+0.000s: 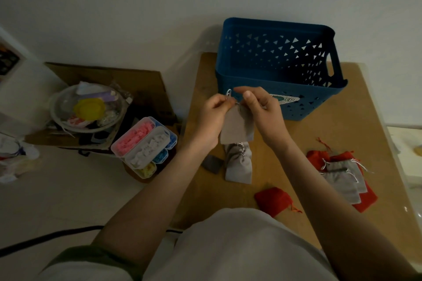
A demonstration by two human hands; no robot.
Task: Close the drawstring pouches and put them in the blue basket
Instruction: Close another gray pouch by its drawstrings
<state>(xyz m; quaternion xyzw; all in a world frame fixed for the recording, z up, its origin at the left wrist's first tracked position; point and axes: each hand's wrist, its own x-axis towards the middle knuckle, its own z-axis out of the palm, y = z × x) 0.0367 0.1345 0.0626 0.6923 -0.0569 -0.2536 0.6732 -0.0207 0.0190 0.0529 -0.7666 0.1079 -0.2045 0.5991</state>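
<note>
Before blue basket (319,100) | grey pouch (237,128) below left hand (212,118), right hand (262,109) | both pinch top

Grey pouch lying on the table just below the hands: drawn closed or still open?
Drawn closed: the grey pouch is gathered into puckers at its neck, with its silver cord bunched there. It lies outside the blue basket.

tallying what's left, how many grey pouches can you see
4: held pouch between left hand and right hand, table pouch below it, two pile pouches at right; more may hide beneath.
</note>
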